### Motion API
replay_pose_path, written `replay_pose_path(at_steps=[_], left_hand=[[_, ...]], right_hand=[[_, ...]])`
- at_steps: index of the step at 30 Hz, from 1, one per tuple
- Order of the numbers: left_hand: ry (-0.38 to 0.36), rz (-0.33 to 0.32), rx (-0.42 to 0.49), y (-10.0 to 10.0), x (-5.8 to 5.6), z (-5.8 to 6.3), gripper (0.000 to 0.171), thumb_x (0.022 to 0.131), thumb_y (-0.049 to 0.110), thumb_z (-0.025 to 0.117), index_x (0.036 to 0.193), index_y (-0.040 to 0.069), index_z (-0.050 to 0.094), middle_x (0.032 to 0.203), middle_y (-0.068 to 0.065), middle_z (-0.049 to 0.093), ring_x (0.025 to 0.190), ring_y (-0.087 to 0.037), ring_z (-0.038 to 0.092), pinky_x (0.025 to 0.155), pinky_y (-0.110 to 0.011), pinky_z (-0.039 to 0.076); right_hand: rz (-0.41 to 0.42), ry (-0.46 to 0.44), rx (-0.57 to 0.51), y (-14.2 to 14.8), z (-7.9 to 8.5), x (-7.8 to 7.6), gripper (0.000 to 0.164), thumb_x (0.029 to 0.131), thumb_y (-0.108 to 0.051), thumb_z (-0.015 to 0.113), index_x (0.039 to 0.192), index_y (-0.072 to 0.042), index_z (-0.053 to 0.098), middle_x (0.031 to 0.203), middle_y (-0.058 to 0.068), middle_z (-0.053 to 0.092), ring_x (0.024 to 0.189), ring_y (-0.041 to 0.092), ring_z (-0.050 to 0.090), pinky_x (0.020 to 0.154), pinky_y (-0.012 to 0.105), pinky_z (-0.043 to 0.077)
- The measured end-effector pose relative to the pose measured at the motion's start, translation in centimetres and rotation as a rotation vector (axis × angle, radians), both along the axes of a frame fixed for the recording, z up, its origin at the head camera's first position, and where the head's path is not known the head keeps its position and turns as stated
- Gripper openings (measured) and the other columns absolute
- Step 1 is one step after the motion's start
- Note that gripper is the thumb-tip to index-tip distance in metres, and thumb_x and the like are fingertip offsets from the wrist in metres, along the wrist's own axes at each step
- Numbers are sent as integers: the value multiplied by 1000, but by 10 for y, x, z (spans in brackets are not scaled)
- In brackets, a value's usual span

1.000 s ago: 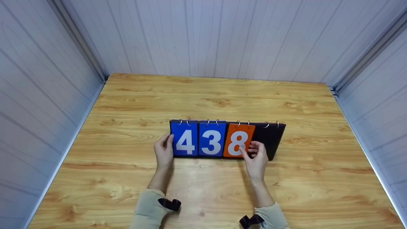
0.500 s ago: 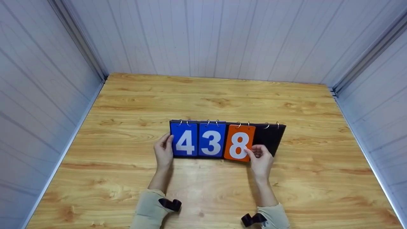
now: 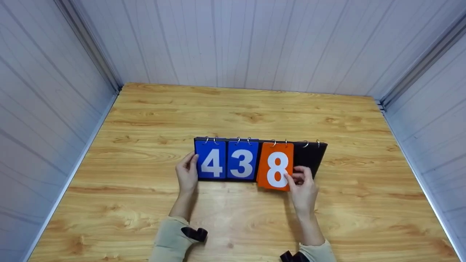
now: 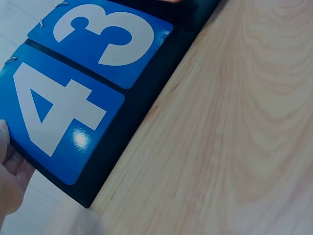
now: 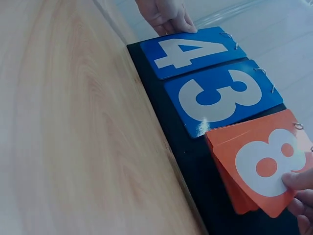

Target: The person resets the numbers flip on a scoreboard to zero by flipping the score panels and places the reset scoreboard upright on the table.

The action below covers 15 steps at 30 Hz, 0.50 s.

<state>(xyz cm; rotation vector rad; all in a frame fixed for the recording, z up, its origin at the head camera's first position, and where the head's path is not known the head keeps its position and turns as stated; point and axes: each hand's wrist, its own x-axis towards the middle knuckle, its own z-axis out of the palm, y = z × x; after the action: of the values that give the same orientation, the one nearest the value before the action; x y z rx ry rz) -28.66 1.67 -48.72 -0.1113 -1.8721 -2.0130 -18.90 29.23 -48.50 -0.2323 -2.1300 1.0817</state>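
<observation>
A black flip scoreboard (image 3: 308, 157) stands tilted on the table, with number cards hung from metal rings along its top edge. Two blue cards show a 4 (image 3: 202, 145) and a 3 (image 3: 233, 145); beside them hang orange cards, the front one an 8 card (image 3: 267, 151). My left hand (image 3: 187, 176) grips the board's left edge next to the 4. My right hand (image 3: 305, 191) pinches the 8 card at its lower right, thumb on its face. In the right wrist view this orange card (image 5: 230, 144) is lifted off the board, with more orange cards (image 5: 238, 198) fanned under it.
The board rests on a wood-grain table (image 3: 233, 222). Pale panelled walls (image 3: 233, 43) enclose the table at the back and both sides. On the board's right end, bare rings (image 3: 312, 143) hang over the black backing.
My right hand has moved right and toward me, drawing the 8 card outward from the board; orange cards behind it now show at its lower left. My left hand has stayed in place.
</observation>
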Motion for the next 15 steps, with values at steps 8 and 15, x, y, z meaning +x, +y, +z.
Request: replay_pose_path(at_steps=[8,15], left_hand=[[12,0,6,0,0,-1,16,83,-11,53,94,-20,58,91,-32,59,79,-4,57,73,-17,47],[-6,11,2,1,0,0,16,83,-10,53,94,-20,58,90,-31,59,78,-5,57,72,-17,47]], right_hand=[[309,216,-67,21,-19,4,21,75,1,68,96,-3,67,86,9,66,69,16,60,61,17,48],[559,178,-157,24,19,17,21,78,19,52,95,11,62,91,21,64,75,16,61,64,20,51]])
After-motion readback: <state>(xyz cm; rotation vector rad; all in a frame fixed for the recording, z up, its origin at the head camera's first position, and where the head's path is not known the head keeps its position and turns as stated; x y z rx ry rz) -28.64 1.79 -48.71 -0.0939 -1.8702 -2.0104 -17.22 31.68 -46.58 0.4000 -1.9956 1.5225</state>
